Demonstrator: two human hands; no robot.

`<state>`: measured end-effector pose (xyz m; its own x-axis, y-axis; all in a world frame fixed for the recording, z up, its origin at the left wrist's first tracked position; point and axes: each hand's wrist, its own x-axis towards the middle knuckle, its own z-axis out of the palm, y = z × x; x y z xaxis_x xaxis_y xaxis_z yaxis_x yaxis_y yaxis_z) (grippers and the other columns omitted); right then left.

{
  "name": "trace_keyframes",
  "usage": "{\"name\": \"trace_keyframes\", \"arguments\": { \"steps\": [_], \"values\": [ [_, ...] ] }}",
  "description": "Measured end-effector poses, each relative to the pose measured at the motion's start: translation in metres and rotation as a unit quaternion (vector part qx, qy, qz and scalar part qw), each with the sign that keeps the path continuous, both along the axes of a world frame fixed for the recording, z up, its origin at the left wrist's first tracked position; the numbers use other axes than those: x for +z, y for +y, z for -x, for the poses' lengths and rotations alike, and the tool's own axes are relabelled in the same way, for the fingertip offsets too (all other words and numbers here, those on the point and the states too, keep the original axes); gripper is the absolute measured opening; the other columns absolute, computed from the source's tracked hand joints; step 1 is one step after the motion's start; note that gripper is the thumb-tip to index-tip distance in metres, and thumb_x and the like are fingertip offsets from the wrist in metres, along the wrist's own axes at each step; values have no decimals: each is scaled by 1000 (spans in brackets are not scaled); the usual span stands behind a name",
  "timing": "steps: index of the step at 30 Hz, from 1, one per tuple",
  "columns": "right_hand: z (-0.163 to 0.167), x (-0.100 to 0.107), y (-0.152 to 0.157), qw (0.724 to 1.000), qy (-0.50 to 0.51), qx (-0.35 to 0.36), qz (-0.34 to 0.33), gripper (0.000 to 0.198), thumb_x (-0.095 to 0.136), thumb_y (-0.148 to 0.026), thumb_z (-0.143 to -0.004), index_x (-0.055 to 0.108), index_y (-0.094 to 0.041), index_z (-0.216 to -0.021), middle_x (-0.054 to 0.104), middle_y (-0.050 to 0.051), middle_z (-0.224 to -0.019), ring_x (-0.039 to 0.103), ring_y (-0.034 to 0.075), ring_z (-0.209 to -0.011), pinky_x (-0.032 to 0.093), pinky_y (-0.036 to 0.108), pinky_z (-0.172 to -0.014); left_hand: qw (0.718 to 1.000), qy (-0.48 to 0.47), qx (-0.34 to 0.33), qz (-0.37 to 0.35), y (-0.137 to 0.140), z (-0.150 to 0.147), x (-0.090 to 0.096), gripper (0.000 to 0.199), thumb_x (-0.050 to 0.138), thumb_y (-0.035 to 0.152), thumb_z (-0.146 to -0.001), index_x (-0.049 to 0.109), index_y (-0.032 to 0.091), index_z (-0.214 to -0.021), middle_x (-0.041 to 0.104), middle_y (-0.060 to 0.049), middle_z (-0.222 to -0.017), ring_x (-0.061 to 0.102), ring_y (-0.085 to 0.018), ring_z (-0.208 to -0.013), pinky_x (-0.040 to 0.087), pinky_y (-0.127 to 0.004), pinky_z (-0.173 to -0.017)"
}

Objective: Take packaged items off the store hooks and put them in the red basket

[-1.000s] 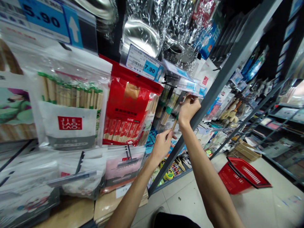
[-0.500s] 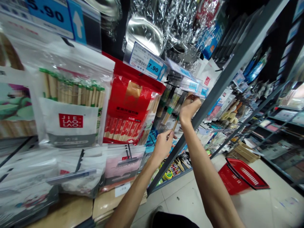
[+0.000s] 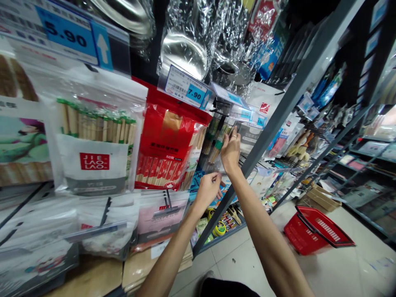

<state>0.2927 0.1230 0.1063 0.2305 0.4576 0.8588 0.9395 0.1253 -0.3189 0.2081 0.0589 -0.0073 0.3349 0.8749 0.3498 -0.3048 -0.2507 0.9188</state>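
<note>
In the head view, a person stands before a rack of hanging packs, with both forearms reaching forward into the middle of the scene. The right hand [image 3: 231,150], a ring on one finger, is raised at a clear pack of green-banded sticks [image 3: 218,145], which hangs on the rack just left of the grey post [image 3: 272,128]. Its fingertips lie over the right side of that pack; its fingers are bent and close together, and one cannot tell whether they pinch the wrapping or only touch it. The left hand [image 3: 208,189] is nearer and a little to the left, beneath the sticks, its thumb and forefinger curled toward each other and the other fingers loosely parted; whether anything sits between them cannot be told. Left of the hands hangs a red pack [image 3: 173,140] marked 50, under a price tag [image 3: 187,88] reading 7.90. Farther left is a white and clear JIE LAO LAO pack [image 3: 94,165] of green-tipped sticks, and below the red one a pink pack [image 3: 162,222]. Shiny metal utensils [image 3: 184,53] in clear wrapping hang above. On the far right, a red basket [image 3: 309,235] stands on the pale tiled floor [image 3: 238,255], with an open cardboard box [image 3: 318,198] beyond it.
</note>
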Motion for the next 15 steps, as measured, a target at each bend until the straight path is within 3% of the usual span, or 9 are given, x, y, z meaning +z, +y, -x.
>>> {"name": "trace_keyframes", "arguments": {
  "steps": [3,6,8,11,15],
  "values": [
    [6,-15,-19,996,26,64,-65,54,44,-44,-102,41,-13,-147,49,20,-133,55,27,-119,45,44,-104,1000,-6,11,-25,-4,5,5,36,48,40,-97,68,13,-84,61,0,-52,57,-14,-35,42,-21,-34],
    [18,-22,-47,964,155,191,-103,46,49,-51,-100,50,-19,-133,57,11,-117,61,19,-97,52,37,-93,999,-30,36,-19,-6,11,10,35,50,41,-95,71,12,-94,57,2,-50,52,-12,-32,38,-20,-32],
    [26,-15,-62,903,288,296,-116,42,49,-55,-99,53,-21,-123,59,3,-97,59,13,-76,54,29,-74,997,-58,48,-7,-9,16,13,38,53,43,-94,71,12,-104,61,1,-59,51,-10,-33,37,-19,-31],
    [32,16,-74,786,436,416,-137,41,50,-62,-96,54,-22,-104,50,-4,-78,49,8,-56,46,20,-52,995,-75,62,-3,-17,20,16,42,56,47,-92,71,12,-110,61,1,-65,51,-8,-36,36,-17,-31],
    [30,58,-76,681,553,447,-174,39,63,-54,-92,44,-22,-81,42,-9,-67,35,4,-45,33,15,-39,997,-48,62,-20,-24,22,12,46,58,52,-92,71,12,-110,60,1,-64,49,-7,-37,34,-16,-31]
  ]
}}
